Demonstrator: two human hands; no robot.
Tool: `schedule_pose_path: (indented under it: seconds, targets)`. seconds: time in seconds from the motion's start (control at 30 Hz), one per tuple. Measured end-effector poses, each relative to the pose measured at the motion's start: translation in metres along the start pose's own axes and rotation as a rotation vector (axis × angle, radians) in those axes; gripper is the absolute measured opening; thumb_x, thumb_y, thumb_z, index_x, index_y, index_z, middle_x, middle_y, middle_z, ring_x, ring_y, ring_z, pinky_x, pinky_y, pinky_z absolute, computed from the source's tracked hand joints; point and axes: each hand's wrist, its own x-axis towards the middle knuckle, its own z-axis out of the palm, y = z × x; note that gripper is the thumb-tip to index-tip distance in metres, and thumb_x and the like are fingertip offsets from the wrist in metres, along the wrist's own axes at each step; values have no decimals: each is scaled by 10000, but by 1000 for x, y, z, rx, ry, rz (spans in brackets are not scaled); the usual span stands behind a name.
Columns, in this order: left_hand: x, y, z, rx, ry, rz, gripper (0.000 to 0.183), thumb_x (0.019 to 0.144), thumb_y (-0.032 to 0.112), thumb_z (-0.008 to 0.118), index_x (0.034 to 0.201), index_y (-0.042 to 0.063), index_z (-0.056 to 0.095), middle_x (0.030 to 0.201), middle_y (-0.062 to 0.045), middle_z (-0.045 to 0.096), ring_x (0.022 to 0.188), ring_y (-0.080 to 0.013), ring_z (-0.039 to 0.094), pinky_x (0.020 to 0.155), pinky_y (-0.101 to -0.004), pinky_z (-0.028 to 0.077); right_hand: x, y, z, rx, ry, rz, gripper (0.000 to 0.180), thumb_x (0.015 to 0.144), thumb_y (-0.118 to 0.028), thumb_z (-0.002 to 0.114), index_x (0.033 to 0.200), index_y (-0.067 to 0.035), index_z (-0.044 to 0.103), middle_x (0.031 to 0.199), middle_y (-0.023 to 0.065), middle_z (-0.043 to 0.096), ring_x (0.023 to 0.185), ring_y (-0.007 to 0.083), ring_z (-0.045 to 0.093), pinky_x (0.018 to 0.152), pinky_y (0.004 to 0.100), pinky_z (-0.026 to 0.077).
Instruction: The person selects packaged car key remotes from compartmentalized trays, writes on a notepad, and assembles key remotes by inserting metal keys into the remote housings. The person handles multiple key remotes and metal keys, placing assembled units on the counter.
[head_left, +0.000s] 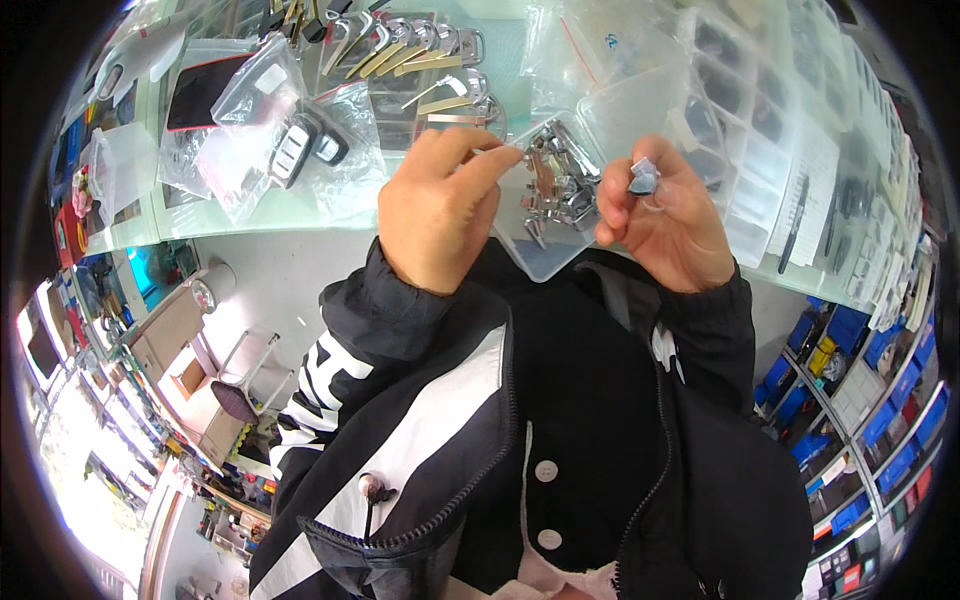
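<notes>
My left hand (442, 202) is at the left edge of a clear plastic box (538, 264), thumb and forefinger brought together; whether something small is between them I cannot tell. Shiny metal key parts (559, 180) lie heaped in the box. On the box's right side, my right hand (664, 214) holds a small silvery metal piece (643, 180) between its fingers. Beyond my left hand several flip key blades with chrome heads (416, 54) lie in a row on the glass counter (315, 214).
Two car key fobs (292, 150) lie on clear plastic bags (356, 180) at the left, near a dark phone-like device with a red edge (199, 94). A compartmented plastic case (742, 191) and a pen (793, 225) on paper are at the right. A stool (236, 401) stands behind at the lower left.
</notes>
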Motion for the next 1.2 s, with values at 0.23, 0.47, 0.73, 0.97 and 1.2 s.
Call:
schedule_pose_path:
  seconds: [0.23,0.47,0.73,0.97,1.2]
  targets:
    - [-20,16,7,-8,63,-67,330,605,-75,619,893,84,643,908,-47,578,725,-206,554,600,-297,469,-13,-15,5,-131,47,-72,283,869,-55,491,1149,-29,457,984,171,586,811,211,592,711,362,520]
    - [-35,30,27,-201,-6,-283,329,672,-101,591,964,37,652,882,-95,513,697,-195,517,602,-280,437,-33,-18,2,-222,220,-168,340,846,-27,517,1180,32,498,938,145,592,776,186,582,710,332,511]
    - [-22,25,16,16,-45,32,372,644,-20,665,995,103,672,972,-94,517,860,-250,536,810,-416,440,-58,9,13,-783,526,-202,343,780,13,621,1117,30,559,929,93,604,794,137,570,715,262,470]
    - [1,10,21,141,-235,228,272,614,83,724,872,124,648,1151,-58,523,1161,-289,450,1018,-543,242,-40,56,27,-1445,640,-404,289,716,-40,684,998,-49,618,864,58,616,700,150,540,579,248,399]
    - [4,-6,9,225,-154,331,345,656,158,732,992,151,654,1279,-69,461,1206,-294,406,1014,-549,228,-39,85,39,-1496,945,-536,281,713,-85,698,981,-55,618,887,58,618,718,173,535,599,256,408]
